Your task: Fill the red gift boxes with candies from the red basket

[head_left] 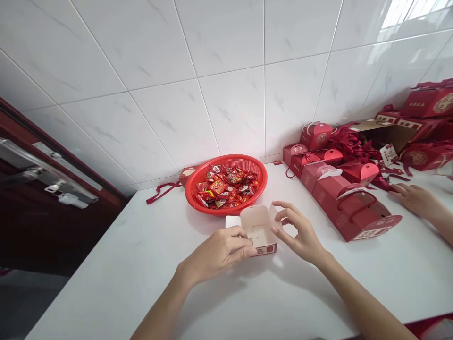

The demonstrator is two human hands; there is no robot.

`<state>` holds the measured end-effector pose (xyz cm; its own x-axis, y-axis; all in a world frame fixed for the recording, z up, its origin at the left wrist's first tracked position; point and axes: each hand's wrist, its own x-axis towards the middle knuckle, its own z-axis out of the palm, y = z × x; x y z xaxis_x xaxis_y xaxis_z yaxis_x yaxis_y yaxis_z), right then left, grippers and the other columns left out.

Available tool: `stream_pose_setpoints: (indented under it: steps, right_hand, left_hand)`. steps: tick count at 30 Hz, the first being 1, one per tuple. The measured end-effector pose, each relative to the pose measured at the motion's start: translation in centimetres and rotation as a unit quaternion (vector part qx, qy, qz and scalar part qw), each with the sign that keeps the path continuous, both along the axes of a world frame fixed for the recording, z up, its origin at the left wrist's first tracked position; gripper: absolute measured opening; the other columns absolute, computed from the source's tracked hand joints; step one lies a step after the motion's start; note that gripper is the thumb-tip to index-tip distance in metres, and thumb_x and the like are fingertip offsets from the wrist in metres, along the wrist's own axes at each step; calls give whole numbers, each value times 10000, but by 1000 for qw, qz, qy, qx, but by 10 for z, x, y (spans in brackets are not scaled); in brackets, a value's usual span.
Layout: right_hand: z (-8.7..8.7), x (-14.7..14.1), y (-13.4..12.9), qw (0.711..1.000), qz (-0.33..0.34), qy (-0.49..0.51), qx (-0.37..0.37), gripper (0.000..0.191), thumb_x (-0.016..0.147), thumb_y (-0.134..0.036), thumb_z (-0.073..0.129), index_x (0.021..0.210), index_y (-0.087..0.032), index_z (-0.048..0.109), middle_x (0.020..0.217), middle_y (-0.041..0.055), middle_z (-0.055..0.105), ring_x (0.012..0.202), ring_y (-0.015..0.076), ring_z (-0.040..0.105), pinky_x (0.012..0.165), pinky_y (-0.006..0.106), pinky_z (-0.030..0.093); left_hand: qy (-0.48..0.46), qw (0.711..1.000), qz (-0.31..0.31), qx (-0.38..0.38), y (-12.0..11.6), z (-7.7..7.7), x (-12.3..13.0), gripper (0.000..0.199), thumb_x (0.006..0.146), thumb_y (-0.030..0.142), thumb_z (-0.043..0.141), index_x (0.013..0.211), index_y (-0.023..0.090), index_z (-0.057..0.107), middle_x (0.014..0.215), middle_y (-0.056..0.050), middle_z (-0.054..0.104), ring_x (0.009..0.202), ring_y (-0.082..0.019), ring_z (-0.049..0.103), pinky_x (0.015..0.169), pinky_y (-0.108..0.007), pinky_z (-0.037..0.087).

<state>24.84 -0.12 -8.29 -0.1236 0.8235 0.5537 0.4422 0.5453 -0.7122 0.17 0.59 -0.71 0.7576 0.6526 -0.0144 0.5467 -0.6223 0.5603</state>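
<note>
A small open cardboard box [258,221], pale inside with a red printed front, stands on the white table in front of me. My left hand [226,248] grips its left and near side, fingers over the wall and thumb along the front. At the right side of the box, my right hand [297,231] has thumb and curled fingers around an upright flap. Just behind the box is a red plastic basket [191,200] heaped with wrapped candies [226,186], mostly in red wrappers.
Red gift boxes [318,182] with handles stand in rows on the right, near a pile of dark red ribbon [348,141]. Another person's hand [412,200] rests at far right. A ribbon strip [163,191] lies left of the basket. A tiled wall [233,108] borders the table.
</note>
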Motion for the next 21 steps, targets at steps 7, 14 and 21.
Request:
stream_pose_setpoints:
  steps: [7,14,21]
  right_hand:
    - [-2,3,4,993,33,-16,-114,198,884,-400,633,965,-220,607,1491,160,491,1154,266,620,767,345,561]
    - [-11,0,4,980,86,-49,-173,630,814,-626,670,1297,-247,529,1359,149,582,1071,265,627,879,397,528]
    - [-15,-7,-1,952,184,-84,-228,738,765,-618,734,1358,-267,468,1424,110,516,1114,244,599,974,379,505]
  left_hand:
    - [-14,989,127,-71,3,-5,0,559,862,626,615,1321,308,635,1492,-95,457,839,-187,665,775,-322,571]
    - [64,980,175,-74,-12,-8,7,1181,610,664,812,1583,370,211,1665,-135,71,1256,-403,544,919,-468,540]
    - [121,963,228,-73,-33,-10,16,982,557,472,854,1439,399,430,1578,-117,279,1065,-372,652,775,-422,554]
